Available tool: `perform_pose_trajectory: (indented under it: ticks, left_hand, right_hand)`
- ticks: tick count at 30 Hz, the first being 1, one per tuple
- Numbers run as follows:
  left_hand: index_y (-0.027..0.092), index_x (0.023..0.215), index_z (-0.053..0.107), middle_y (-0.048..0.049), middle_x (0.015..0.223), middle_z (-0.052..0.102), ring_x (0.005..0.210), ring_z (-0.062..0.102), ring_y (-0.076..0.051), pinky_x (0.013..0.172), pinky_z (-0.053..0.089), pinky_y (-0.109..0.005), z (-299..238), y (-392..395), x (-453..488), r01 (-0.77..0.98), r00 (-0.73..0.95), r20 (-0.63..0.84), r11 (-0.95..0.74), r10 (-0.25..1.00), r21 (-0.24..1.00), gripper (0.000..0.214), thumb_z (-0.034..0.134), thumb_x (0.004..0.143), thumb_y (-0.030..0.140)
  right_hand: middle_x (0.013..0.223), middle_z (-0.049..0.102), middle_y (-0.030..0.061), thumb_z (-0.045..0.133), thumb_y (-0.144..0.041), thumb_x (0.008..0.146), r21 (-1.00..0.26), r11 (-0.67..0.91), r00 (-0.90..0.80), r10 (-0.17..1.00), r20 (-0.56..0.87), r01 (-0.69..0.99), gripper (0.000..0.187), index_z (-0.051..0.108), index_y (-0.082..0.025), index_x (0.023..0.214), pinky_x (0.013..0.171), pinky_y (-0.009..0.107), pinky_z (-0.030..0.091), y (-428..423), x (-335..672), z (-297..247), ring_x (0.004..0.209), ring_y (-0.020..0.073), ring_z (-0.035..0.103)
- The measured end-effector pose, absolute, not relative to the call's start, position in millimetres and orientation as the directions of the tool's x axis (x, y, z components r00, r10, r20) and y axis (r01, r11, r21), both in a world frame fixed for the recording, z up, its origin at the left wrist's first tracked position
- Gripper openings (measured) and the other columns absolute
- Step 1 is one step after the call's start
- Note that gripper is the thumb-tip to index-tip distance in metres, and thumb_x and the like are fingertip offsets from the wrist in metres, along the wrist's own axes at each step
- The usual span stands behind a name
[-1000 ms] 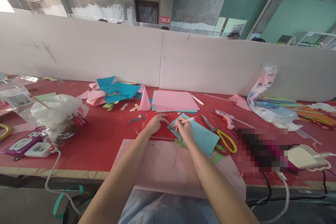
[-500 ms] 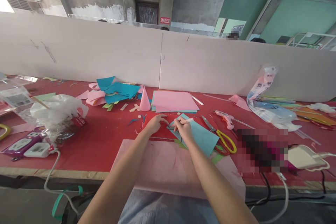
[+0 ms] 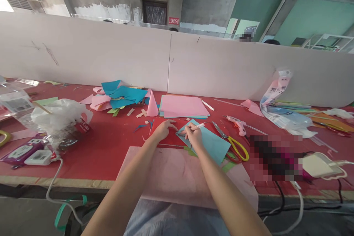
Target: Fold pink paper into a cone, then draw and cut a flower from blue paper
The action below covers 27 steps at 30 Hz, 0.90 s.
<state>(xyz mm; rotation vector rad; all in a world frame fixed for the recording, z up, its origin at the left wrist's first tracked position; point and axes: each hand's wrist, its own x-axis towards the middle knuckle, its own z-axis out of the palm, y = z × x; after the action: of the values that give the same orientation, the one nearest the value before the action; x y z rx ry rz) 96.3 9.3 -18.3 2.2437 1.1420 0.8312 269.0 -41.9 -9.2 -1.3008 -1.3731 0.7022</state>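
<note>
My right hand [image 3: 193,135] is closed around a white pen [image 3: 198,126], its writing end low over the light blue paper [image 3: 215,143]. The sheet lies at a slant on the table. At its left corner, my left hand [image 3: 163,129] rests with fingers spread, the fingertips by a small dark piece [image 3: 178,133] too small to make out. Red paper [image 3: 157,122] lies near the left hand. Right of the blue sheet are scissors with yellow handles [image 3: 239,149]. Green paper strips [image 3: 190,151] show from beneath the sheet.
A pink paper stack [image 3: 184,106] and a pink cone [image 3: 152,106] stand behind my hands. Paper scraps [image 3: 128,96] pile up back left. A glue gun [image 3: 238,124] lies right, past the scissors. A bagged drink [image 3: 63,121] stands left. A white partition [image 3: 124,55] borders the back.
The pen in my right hand has tilted slightly and the fingers have shifted a little. My left hand and the blue paper stay in place.
</note>
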Motion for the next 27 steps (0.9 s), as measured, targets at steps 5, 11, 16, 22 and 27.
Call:
perform_pose_trajectory:
  ticks: [5,11,16,22,27]
  left_hand:
    - [0.023,0.086,0.071,0.0024,0.125,0.052,0.116,0.046,-0.016,0.1,0.035,-0.029,-20.1,10.5,96.0,0.537,0.47,0.308,-0.544,0.828,0.644,0.06,0.03,0.051,-0.004]
    - [0.022,0.084,0.071,0.0024,0.124,0.052,0.116,0.046,-0.016,0.1,0.035,-0.029,-19.3,9.8,95.5,0.524,0.472,0.315,-0.55,0.823,0.65,0.059,0.03,0.052,-0.004]
    - [0.022,0.085,0.07,0.0018,0.122,0.054,0.112,0.05,-0.016,0.096,0.038,-0.027,-17.5,6.6,98.2,0.479,0.464,0.312,-0.531,0.829,0.699,0.053,0.031,0.061,-0.003]
    - [0.025,0.124,0.048,-0.001,0.128,0.05,0.123,0.039,-0.021,0.102,0.032,-0.034,-8.5,-7.4,102.9,0.452,0.584,0.295,-0.604,0.757,0.656,0.047,0.051,0.078,0.025]
    - [0.03,0.129,0.041,0.0018,0.137,0.039,0.132,0.02,-0.026,0.108,0.02,-0.04,2.7,-17.6,102.7,0.561,0.67,0.163,-0.637,0.725,0.529,0.06,0.059,0.073,0.043]
  right_hand:
    - [0.043,0.059,-0.0033,0.043,-0.028,0.073,-0.931,0.223,0.163,0.947,0.278,0.288,0.021,0.038,-0.022,0.054,0.041,0.021,0.033,-41.0,269.4,-10.0,0.037,0.0105,0.048]
    - [0.044,0.059,-0.0033,0.045,-0.028,0.073,-0.949,0.229,0.196,0.942,0.272,0.218,0.022,0.038,-0.022,0.053,0.042,0.022,0.034,-39.6,271.2,-12.3,0.037,0.0105,0.047]
    - [0.034,0.049,-0.0039,0.05,-0.03,0.072,-0.98,0.197,0.25,0.95,0.186,-0.022,0.026,0.037,-0.023,0.05,0.047,0.024,0.041,-36.0,274.2,-10.0,0.04,0.0125,0.05]
    - [0.05,0.06,-0.0003,0.055,-0.045,0.074,-0.96,0.119,0.149,0.985,0.082,-0.255,0.027,0.052,-0.02,0.063,0.055,0.028,0.051,-38.0,286.5,10.6,0.046,0.0121,0.052]
    - [0.09,0.069,0.0066,0.046,-0.053,0.08,-0.976,0.219,0.073,0.973,0.219,0.01,0.036,0.055,-0.021,0.095,0.073,0.034,0.052,-46.5,316.1,38.7,0.076,0.0171,0.063]
